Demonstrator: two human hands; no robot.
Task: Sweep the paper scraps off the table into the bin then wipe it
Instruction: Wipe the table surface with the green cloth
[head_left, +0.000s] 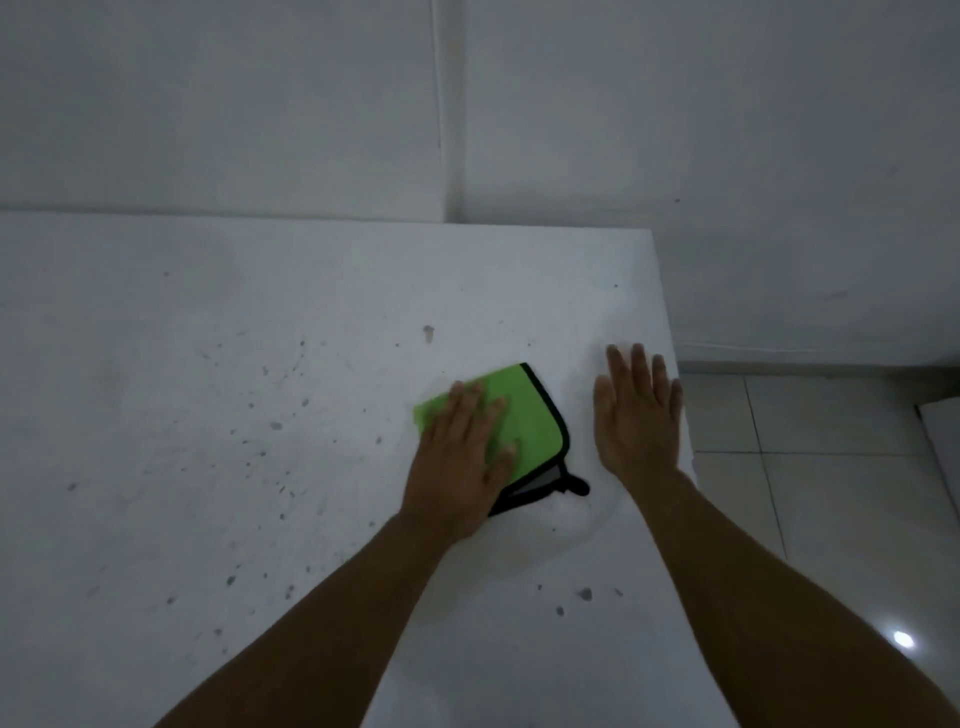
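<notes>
- L hand (460, 452): fingers (470, 402) straight, spread a little, pressed flat on the cloth (524, 415). No curl round it, no pinch; palm down.
- R hand (641, 421): fingers straight, close together, palm down, flat on or just above the surface (208, 364) near its R edge. Contact can't be told for sure. Holds nothing.
- Hands apart; bare strip of surface between them. R hand just beside the cloth, not touching it.
- Cloth: green w/ black trim, folded, lying flat on the surface toward the R side. Grey underside shows at its near corner; small black loop (579, 487) sticks out there. L hand covers the cloth's left and near part; far and R edges show.
- Both forearms bare, reaching in from the bottom of the view.
- Surface: white, speckled w/ small dark-grey flecks and marks, thickest left of the cloth and a few near the R forearm. Whether marks are scraps or stains: can't tell. Faint curved smear line on the surface near the cloth's near corner.
- Beyond: white wall (727, 130) behind the surface; pale tiled floor (831, 493) to the R, w/ a bright light spot reflected on it.
</notes>
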